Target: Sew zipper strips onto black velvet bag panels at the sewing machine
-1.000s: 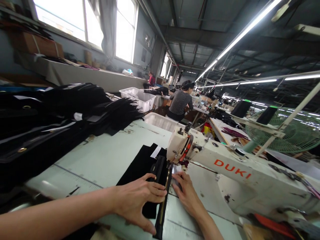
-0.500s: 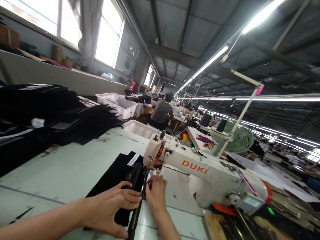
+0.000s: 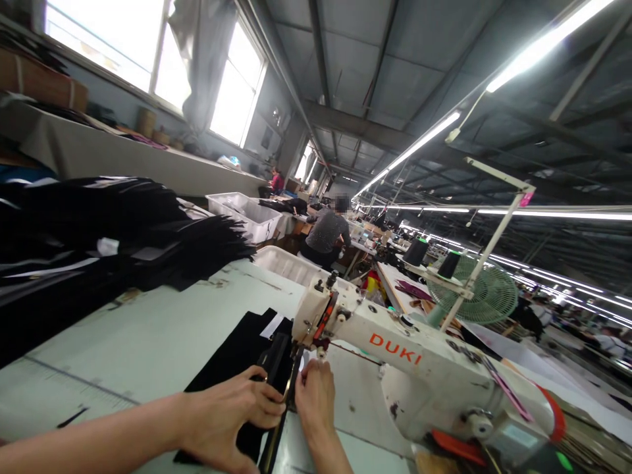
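A black fabric panel [image 3: 220, 359] lies on the sewing machine's table, with a white label-like strip [image 3: 272, 325] near its far edge. Along its right side runs a narrow black strip with a gold line [image 3: 279, 431], leading under the needle area of the sewing machine [image 3: 363, 342]. My left hand [image 3: 237, 415] rests on the panel with its fingers stretched toward that strip and its thumb apart. Just right of the strip, below the machine head, my right hand [image 3: 316, 398] has curled fingers. What its fingertips grip is hidden. A small white piece [image 3: 308, 357] shows by them.
A large pile of black fabric pieces [image 3: 123, 237] covers the table's left. White plastic bins [image 3: 247, 214] stand behind it. Thread cones [image 3: 415, 251] and a green fan [image 3: 481, 289] are beyond the machine. A person [image 3: 326, 230] sits ahead, back turned.
The camera view has turned slightly, so everything appears a little lower and further right. Both hands keep about the same places by the strip and the machine head.
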The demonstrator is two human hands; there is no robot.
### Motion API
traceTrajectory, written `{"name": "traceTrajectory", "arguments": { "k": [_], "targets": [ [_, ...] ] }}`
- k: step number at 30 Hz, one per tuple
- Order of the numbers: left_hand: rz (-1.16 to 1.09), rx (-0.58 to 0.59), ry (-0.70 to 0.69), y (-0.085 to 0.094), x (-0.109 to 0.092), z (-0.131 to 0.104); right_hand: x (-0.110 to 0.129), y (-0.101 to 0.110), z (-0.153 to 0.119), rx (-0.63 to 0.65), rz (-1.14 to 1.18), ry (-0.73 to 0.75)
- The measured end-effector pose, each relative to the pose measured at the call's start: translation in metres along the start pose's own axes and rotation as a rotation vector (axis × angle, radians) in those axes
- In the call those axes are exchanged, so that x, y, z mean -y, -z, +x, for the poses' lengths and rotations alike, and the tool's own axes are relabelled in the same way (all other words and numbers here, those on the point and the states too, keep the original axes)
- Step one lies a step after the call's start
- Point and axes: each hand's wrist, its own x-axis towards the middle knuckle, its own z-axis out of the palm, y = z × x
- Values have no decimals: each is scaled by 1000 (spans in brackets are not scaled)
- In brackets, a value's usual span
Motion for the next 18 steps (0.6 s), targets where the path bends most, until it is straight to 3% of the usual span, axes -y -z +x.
{"name": "traceTrajectory", "arguments": {
  "k": [10,18],
  "targets": [
    [-12,-6,-13,-4,4,-3,-13,-6,5,57,57,28],
    [32,42,3,2,-2,0,-21,-7,6,21,79,106]
  ]
}}
